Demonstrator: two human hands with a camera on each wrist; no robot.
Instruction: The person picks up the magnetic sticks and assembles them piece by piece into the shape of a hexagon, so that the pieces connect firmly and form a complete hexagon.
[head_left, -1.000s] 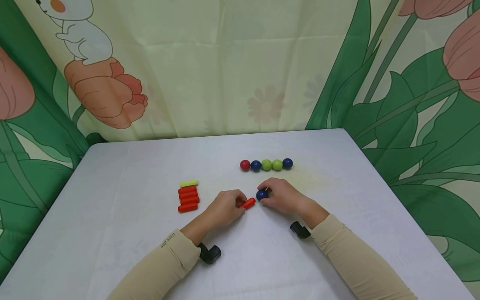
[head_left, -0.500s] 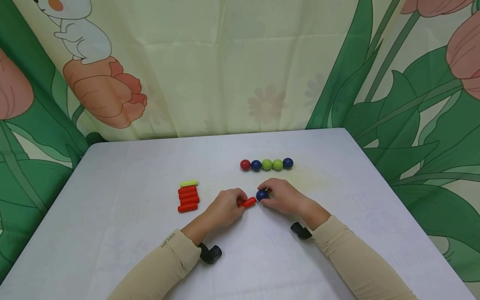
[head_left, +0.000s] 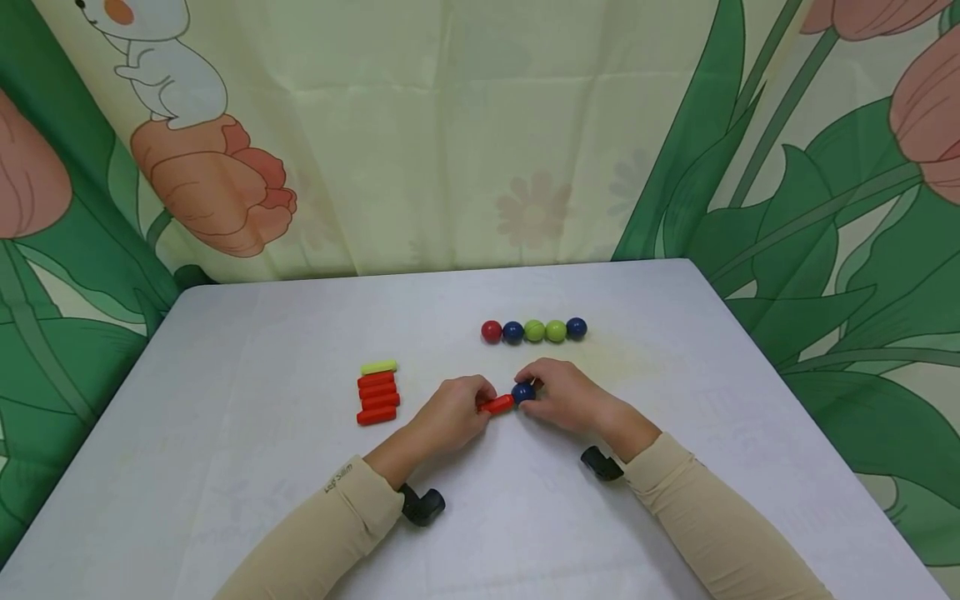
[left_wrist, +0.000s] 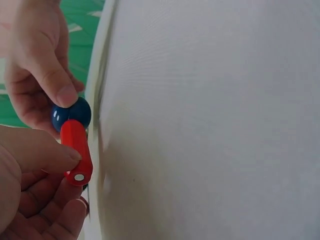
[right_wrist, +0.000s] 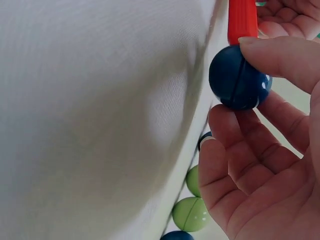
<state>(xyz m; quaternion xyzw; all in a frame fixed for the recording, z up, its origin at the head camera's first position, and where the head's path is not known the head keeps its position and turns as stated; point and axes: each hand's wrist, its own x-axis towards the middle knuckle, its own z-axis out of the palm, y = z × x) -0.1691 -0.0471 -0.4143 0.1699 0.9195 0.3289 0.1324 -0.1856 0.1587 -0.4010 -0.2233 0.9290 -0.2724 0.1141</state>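
Note:
Between thumb and fingers my left hand (head_left: 453, 413) pinches a red plastic rod (left_wrist: 76, 150), whose near end shows a small pale disc. My right hand (head_left: 567, 395) pinches a dark blue ball (right_wrist: 235, 77) with a seam line round it. The rod's far end meets the ball in both wrist views, and the two stand in line over the middle of the table. In the left wrist view the right thumb lies on top of the ball.
Behind the hands, a row of red, blue and green balls (head_left: 534, 331) lies on the white-covered table (head_left: 247, 467). Several red rods (head_left: 377, 398) and one yellow-green rod (head_left: 378, 367) lie stacked side by side at the left. A printed curtain (head_left: 450, 142) hangs behind.
The small gap between the red rod and the blue ball has closed, and they now touch. Both hands keep their hold and have barely moved.

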